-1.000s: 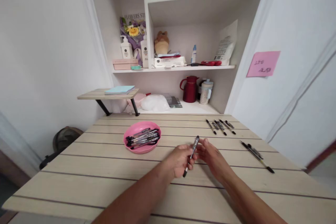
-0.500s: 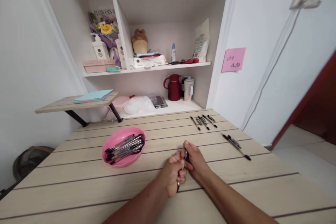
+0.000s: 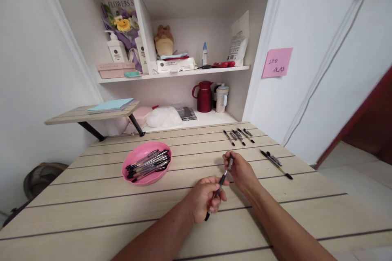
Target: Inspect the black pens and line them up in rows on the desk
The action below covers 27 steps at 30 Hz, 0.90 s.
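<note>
My left hand is closed around the barrel of a black gel pen, whose tip points up and away from me. Between the fingers of my right hand is a pen cap, clear with a dark end, just off the pen's tip. To the left, a pink bowl holds several capped pens. On the right of the table lie an uncapped pen and a loose cap side by side. Farther back is a group of pens with caps beside them.
A slatted wooden table spans the front. A small raised stand with blue paper is at the back left. Behind are white shelves with a red jug and a cup. A pink note is on the wall.
The cap has come off the pen: my right hand has moved up and right with it, while my left hand keeps the barrel, its black grip now showing. The view has shifted slightly.
</note>
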Available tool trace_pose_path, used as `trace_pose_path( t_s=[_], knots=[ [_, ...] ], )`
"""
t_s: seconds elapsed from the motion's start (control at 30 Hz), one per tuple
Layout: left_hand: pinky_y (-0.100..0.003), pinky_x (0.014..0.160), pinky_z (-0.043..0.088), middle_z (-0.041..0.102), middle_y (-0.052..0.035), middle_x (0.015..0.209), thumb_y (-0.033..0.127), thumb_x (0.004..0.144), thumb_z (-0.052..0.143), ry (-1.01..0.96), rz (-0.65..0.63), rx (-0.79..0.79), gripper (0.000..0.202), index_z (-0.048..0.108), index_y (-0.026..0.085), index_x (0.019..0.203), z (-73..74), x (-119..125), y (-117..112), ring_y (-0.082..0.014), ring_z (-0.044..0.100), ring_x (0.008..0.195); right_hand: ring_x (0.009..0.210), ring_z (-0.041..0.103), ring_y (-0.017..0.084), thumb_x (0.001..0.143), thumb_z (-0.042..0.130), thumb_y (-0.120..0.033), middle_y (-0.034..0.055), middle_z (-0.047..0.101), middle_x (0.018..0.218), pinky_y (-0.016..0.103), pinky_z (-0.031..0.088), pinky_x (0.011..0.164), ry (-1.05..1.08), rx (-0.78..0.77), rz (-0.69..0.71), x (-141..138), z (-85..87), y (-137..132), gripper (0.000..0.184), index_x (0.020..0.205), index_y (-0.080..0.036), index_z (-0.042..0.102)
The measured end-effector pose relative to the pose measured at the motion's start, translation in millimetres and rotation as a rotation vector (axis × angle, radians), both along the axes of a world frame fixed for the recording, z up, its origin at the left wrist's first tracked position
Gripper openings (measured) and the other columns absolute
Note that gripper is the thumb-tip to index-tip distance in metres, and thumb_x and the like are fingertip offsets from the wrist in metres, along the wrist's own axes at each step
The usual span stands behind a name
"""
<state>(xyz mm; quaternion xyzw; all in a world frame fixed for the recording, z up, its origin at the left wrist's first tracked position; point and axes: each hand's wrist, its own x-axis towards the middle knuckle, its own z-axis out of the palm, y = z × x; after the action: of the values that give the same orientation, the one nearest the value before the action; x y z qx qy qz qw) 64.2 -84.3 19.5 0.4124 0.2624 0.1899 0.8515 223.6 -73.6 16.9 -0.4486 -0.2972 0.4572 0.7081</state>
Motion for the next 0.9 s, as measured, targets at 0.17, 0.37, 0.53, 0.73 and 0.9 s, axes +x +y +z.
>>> trace_pose_path(
  t_s=[0.17, 0.37, 0.53, 0.73, 0.9],
  knots=[
    [-0.019, 0.036, 0.014, 0.052, 0.0022, 0.06, 0.026, 0.071, 0.053, -0.013, -0.008, 0.006, 0.03, 0.054, 0.016, 0.099, -1.4, -1.8, 1.8, -0.0026, 0.03, 0.036, 0.046, 0.038, 0.008, 0.071, 0.052, -0.044, -0.0029, 0.05, 0.059, 0.021, 0.028, 0.042, -0.254, -0.126, -0.018, 16.8, -2.2, -11.5, 0.028, 0.078, -0.018, 0.059],
    [-0.019, 0.036, 0.015, 0.051, 0.0027, 0.06, 0.028, 0.074, 0.053, -0.015, 0.042, 0.015, 0.027, 0.054, 0.015, 0.097, -2.7, -0.4, 2.4, -0.0025, 0.031, 0.036, 0.044, 0.043, 0.011, 0.065, 0.057, -0.047, -0.0022, 0.052, 0.047, 0.025, 0.032, 0.046, -0.747, -0.286, -0.054, 60.1, -13.0, -35.2, 0.033, 0.075, -0.016, 0.065],
    [-0.018, 0.036, 0.014, 0.05, 0.0028, 0.06, 0.029, 0.073, 0.055, -0.02, 0.045, 0.01, 0.028, 0.055, 0.015, 0.097, -3.1, 0.0, 2.1, -0.0021, 0.031, 0.037, 0.051, 0.053, 0.016, 0.062, 0.057, -0.048, 0.0017, 0.061, 0.056, 0.026, 0.036, 0.049, -1.016, -0.451, -0.253, 112.7, -21.2, -59.6, 0.04, 0.084, -0.016, 0.066],
    [-0.018, 0.036, 0.015, 0.051, 0.0024, 0.06, 0.027, 0.073, 0.054, 0.004, 0.05, 0.028, 0.027, 0.055, 0.015, 0.097, -1.8, 0.4, 1.6, -0.0022, 0.032, 0.037, 0.07, 0.061, 0.022, 0.072, 0.051, -0.039, 0.0066, 0.068, 0.079, 0.028, 0.036, 0.056, -1.462, -0.614, -0.235, 135.7, -17.0, -75.5, 0.026, 0.086, -0.022, 0.065],
    [-0.018, 0.036, 0.015, 0.051, 0.0026, 0.061, 0.027, 0.074, 0.053, 0.023, 0.049, 0.042, 0.026, 0.055, 0.015, 0.097, -0.8, 0.5, 1.6, -0.0025, 0.033, 0.037, 0.078, 0.06, 0.023, 0.077, 0.049, -0.031, 0.0086, 0.066, 0.087, 0.028, 0.034, 0.057, -1.751, -0.653, -0.215, 127.6, -17.5, -66.4, 0.022, 0.092, -0.023, 0.061]
  ],
)
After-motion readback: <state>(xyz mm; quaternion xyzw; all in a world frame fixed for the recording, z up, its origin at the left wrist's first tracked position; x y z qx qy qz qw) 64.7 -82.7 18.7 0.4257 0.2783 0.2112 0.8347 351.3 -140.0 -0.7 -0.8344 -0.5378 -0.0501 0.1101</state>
